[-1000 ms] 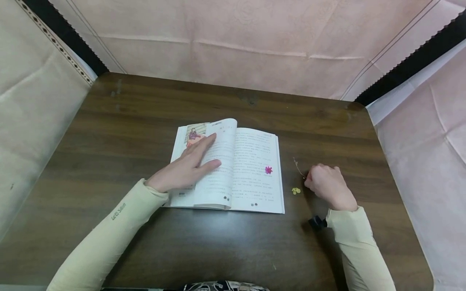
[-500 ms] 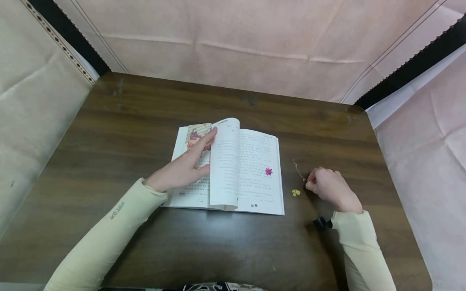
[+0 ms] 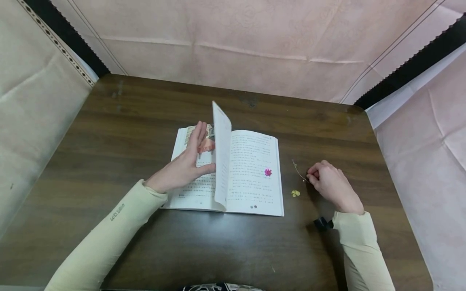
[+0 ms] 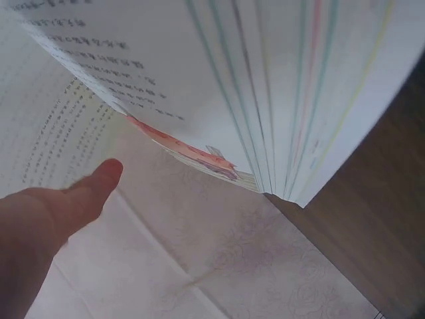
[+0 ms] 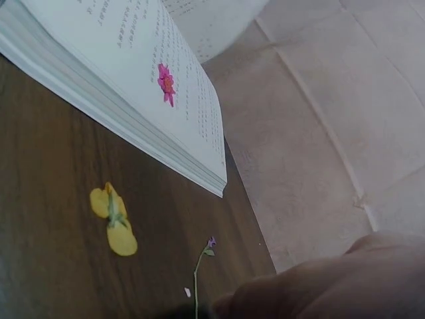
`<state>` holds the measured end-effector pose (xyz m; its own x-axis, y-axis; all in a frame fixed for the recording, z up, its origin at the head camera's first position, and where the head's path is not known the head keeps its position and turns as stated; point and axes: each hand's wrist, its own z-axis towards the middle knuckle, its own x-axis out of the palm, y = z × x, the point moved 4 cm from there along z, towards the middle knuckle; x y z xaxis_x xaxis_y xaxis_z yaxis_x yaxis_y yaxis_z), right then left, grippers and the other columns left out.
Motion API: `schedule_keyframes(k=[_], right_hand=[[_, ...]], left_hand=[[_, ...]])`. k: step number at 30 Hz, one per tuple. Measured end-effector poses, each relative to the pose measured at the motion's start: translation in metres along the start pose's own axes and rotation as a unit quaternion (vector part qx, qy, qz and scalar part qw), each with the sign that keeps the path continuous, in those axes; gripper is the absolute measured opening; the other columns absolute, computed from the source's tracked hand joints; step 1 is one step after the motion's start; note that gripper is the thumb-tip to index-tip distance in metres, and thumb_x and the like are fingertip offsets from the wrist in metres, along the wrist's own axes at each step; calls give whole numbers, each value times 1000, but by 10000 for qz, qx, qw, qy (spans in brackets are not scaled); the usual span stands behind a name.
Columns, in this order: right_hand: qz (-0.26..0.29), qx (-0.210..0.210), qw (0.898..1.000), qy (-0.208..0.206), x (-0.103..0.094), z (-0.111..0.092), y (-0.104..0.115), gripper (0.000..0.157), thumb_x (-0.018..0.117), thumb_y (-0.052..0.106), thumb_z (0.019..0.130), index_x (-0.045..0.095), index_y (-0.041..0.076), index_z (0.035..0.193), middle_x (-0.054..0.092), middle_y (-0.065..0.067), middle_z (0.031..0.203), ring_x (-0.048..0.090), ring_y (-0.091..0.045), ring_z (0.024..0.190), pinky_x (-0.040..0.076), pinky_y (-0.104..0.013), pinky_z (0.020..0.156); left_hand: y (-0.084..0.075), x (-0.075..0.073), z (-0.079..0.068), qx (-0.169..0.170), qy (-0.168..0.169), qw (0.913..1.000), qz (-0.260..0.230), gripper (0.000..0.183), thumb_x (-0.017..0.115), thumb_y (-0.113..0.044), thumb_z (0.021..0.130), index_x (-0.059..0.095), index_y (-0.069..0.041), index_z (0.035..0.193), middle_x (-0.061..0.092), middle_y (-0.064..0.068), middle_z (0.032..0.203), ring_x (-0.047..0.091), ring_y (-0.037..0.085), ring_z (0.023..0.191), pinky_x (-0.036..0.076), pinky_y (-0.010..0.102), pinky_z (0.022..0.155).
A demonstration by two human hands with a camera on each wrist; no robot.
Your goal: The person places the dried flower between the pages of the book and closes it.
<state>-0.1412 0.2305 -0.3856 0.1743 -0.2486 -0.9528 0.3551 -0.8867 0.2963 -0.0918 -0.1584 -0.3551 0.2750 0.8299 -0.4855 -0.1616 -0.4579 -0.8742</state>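
An open book (image 3: 253, 194) lies on the table with one page (image 3: 223, 157) standing up from its left half. Beside that raised page is my left hand (image 3: 178, 169), fingers straight over the illustrated left page; the thumb is close to the raised sheet. A pink pressed flower (image 3: 268, 172) rests on the right page. Right of the book, my right hand (image 3: 333, 186) pinches the stem end of a thin flower sprig (image 3: 298, 170). The sprig (image 5: 196, 276) shows a small purple bloom in the right wrist view, where the fingertips are hidden. A yellow flower (image 3: 295, 193) lies between book and hand.
The brown wooden table (image 3: 145, 242) is bordered by pale cloth screens (image 3: 218, 52) at the back and sides. A dark strap end (image 3: 322, 223) hangs at the right wrist. Part of a dark object (image 3: 222, 287) shows at the front edge.
The page by my left hand has curled up and now stands nearly upright, while that hand's fingers have swung slightly left. My right hand has turned a little at the sprig; the flowers stay put.
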Motion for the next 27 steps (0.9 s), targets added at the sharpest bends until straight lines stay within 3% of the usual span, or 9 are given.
schedule_keyframes(k=[6,11,16,21,27], right_hand=[[-52,-70,10000,23,5,3,6,9,66,11,91,72,5,89,61,-7,89,58,-22,74,43,-54,79],[-255,-216,9994,-38,5,5,9,7,68,9,89,72,4,88,61,-7,86,58,-23,72,43,-52,75],[-360,-248,9990,11,6,6,11,7,70,9,88,72,3,88,62,-8,85,57,-23,69,45,-51,73],[-447,-246,9987,42,8,8,13,7,71,9,87,72,2,88,61,-9,84,56,-23,68,46,-50,73],[-821,-303,9961,118,10,13,16,6,67,7,85,70,2,83,60,-10,82,56,-25,71,45,-48,68]], left_hand=[[3,6,0,-204,231,9994,145,104,70,-55,83,-3,-36,155,10,-9,162,15,8,146,19,44,116],[4,7,0,-377,294,9986,216,101,73,-48,84,4,-30,156,23,2,159,25,16,144,22,46,115],[9,5,-1,-652,394,9957,520,101,72,-52,83,10,-22,156,21,1,159,26,18,143,23,49,115],[19,3,-1,-667,507,9912,1022,98,72,-53,82,16,-16,154,21,5,158,26,21,142,26,48,113],[29,2,-2,-801,495,9885,1186,98,71,-55,81,17,-17,154,22,4,158,26,20,142,28,48,112]])
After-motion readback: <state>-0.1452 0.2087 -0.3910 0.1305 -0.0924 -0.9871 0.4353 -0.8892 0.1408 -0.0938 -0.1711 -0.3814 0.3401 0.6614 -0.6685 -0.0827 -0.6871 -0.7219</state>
